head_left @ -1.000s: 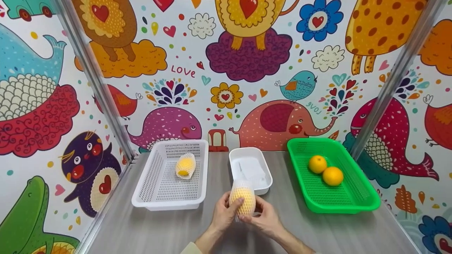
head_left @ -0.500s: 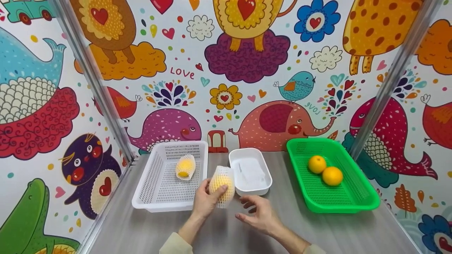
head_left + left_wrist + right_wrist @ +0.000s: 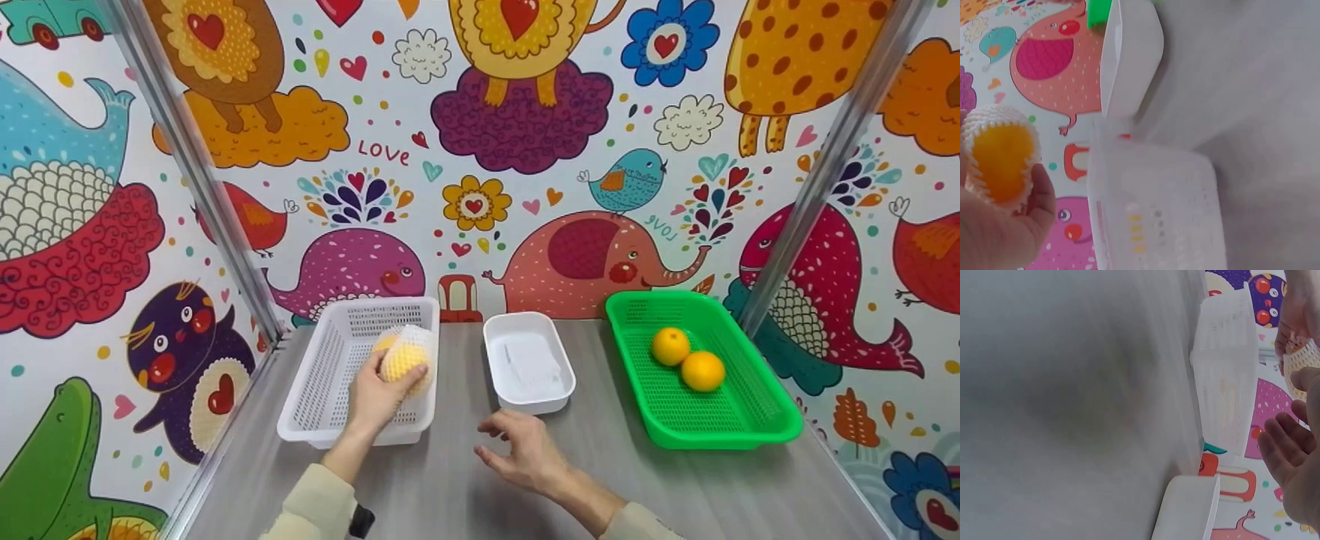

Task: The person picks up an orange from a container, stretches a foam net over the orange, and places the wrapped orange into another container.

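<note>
My left hand (image 3: 376, 397) grips an orange in a white foam net (image 3: 409, 360) above the white basket (image 3: 300, 431). In the left wrist view, the orange's bare skin (image 3: 1004, 160) shows through the net's open end, with fingers and thumb curled round it. Behind it in the basket, another netted orange (image 3: 384, 342) is mostly hidden. My right hand (image 3: 526, 454) hovers over the table in front of the small white tray (image 3: 491, 371), holding nothing. Its fingers are loosely bent in the right wrist view (image 3: 1294, 455).
At the right stands a green basket (image 3: 757, 441) with two bare oranges (image 3: 703, 371) in it. Clear or white foam netting (image 3: 532, 364) seems to lie in the small tray. A patterned wall (image 3: 480, 112) and metal posts (image 3: 840, 135) enclose the grey table (image 3: 450, 480).
My left hand has carried the netted orange from the table's middle leftward to over the white basket. My right hand has let go of it and drawn slightly left and down.
</note>
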Tool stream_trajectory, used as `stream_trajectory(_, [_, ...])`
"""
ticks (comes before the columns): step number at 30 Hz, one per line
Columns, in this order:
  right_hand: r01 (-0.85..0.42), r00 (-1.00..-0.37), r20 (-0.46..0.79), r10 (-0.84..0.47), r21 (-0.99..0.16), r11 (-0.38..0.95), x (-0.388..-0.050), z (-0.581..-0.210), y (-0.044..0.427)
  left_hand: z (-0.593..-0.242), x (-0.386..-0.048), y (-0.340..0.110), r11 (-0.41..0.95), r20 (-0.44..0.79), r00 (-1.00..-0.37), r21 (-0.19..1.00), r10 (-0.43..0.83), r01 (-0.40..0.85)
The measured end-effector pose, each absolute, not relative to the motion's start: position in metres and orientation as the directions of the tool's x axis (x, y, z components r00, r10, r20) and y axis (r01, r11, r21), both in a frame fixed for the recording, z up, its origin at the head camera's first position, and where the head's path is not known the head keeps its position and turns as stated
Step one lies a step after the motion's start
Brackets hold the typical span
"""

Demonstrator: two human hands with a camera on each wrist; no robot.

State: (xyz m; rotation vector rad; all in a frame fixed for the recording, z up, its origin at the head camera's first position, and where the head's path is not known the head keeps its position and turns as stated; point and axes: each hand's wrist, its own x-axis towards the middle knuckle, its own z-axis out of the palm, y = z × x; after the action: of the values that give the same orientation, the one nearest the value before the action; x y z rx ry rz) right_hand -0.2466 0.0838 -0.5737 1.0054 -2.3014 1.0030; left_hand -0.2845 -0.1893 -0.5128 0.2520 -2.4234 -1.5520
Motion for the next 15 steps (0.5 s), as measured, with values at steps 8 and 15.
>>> stream_trajectory(8, [-0.777,-0.609,0.614,-0.502,-0.337,0.531,-0.254,-0.576,0.059,-0.498,-0.307,-0.231,0.573,0.101,-0.945,0.813,-0.311,-0.102])
stream_trajectory(15, [-0.784,-0.577,0.614,-0.539,-0.231,0.576,-0.257,-0.576,0.036,-0.489,-0.330,-0.263,0.670,0.108,-0.942,0.729,-0.318,-0.143])
